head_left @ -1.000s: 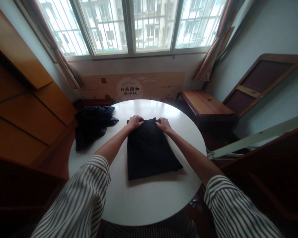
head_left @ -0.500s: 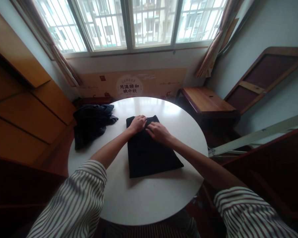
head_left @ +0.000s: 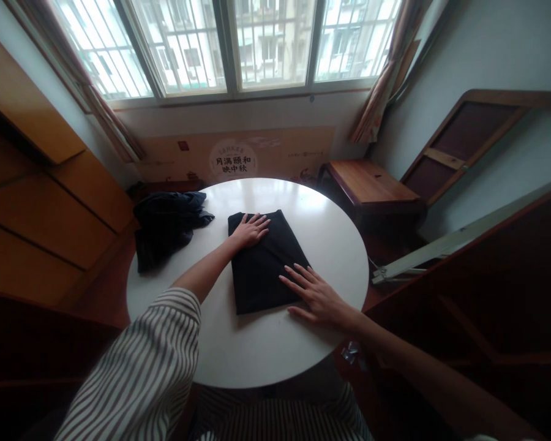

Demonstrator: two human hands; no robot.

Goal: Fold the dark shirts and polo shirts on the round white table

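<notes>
A black garment, folded flat into a rough rectangle [head_left: 261,269], lies on a round white table [head_left: 239,361]. What kind of garment it is I cannot tell. My left hand [head_left: 251,230] rests on its far part, fingers spread over the cloth. Over the near right corner lies my right hand [head_left: 314,297], its fingers stretched out on the fabric and the thumb at the near edge. Neither hand grips anything.
A crumpled heap of dark clothes [head_left: 168,223] sits at the table's left edge. Beyond the table on the right stands a wooden stool-like table [head_left: 371,180]. Orange cabinets [head_left: 41,208] line the left, and a barred window [head_left: 229,49] is ahead.
My right hand has slid from the garment's far part down to its near right corner, and its fingers have spread. My left hand has flattened out on the far part.
</notes>
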